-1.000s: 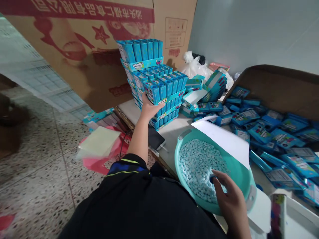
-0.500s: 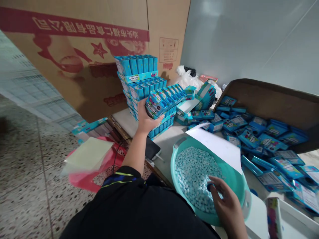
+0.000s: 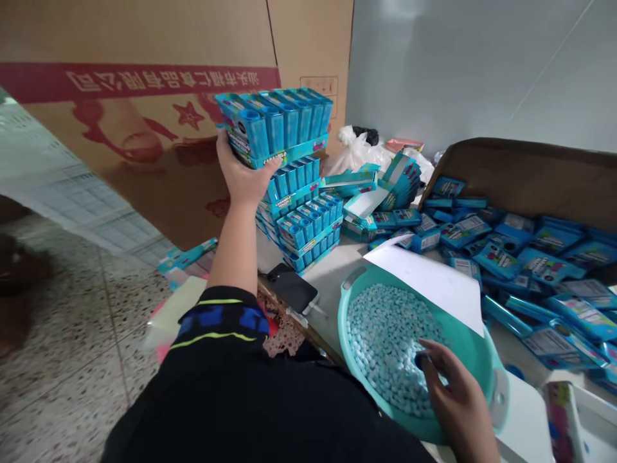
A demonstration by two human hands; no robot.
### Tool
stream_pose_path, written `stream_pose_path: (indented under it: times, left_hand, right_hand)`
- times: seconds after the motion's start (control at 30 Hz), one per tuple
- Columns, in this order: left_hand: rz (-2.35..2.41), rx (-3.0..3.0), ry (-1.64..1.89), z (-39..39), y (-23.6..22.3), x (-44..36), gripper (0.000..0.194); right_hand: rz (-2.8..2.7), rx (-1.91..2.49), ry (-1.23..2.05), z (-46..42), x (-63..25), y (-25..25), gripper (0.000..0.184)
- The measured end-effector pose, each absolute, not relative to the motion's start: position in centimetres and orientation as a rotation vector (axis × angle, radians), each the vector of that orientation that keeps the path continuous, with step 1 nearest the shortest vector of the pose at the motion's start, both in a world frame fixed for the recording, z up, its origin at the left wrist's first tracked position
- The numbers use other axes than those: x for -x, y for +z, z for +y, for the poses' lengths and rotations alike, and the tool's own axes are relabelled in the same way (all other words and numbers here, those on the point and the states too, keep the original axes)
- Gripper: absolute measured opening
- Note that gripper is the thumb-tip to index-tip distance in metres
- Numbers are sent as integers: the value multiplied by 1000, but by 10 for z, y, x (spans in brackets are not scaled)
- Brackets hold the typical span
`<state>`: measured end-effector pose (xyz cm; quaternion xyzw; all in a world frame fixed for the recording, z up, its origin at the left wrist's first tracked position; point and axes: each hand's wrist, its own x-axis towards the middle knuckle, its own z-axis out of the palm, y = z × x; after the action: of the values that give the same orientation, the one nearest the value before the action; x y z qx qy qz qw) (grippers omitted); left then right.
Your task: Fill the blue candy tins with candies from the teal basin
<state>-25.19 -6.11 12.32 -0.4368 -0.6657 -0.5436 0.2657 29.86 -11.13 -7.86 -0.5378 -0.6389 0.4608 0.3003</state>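
Note:
My left hand [image 3: 243,170] is closed around the near end of a display tray [image 3: 294,151] filled with upright blue candy boxes [image 3: 282,119]. It holds this tray high at the rear stack of trays [image 3: 294,180]; whether the tray rests on the stack cannot be made out. A shorter stack [image 3: 311,225] stands in front. Over the turquoise basin [image 3: 343,321], my right hand [image 3: 456,389] pinches a small dark blue round piece [image 3: 421,360], perhaps a cap. Its fingertips are at the surface of the pale blue candies [image 3: 385,341] inside the basin.
A white sheet [image 3: 429,276] lies across the basin's far rim. Loose blue boxes [image 3: 501,257] spill from a carton [image 3: 530,180] at the right. A black phone [image 3: 292,288] with a cable lies by the table edge. A large cardboard box [image 3: 168,161] stands behind.
My left hand has carried the filled tray up and to the left, from above the front stack to the rear stack. My right hand stays at the candies with the dark blue piece.

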Motion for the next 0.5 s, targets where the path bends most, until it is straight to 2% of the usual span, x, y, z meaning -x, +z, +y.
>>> stream_pose_path:
  times: [0.17, 0.33, 0.5]
  left_hand:
    - [-2021, 985, -1368, -62, 113, 253, 119]
    - [-2009, 957, -1465, -56, 94, 264, 120]
    - [-2017, 995, -1566, -48, 95, 280, 122]
  right_hand:
    - [-1699, 1440, 1176, -112, -292, -72, 49]
    - [-1676, 1430, 1203, -112, -287, -65, 48]
    - [-1665, 1419, 1219, -110, -286, -59, 48]
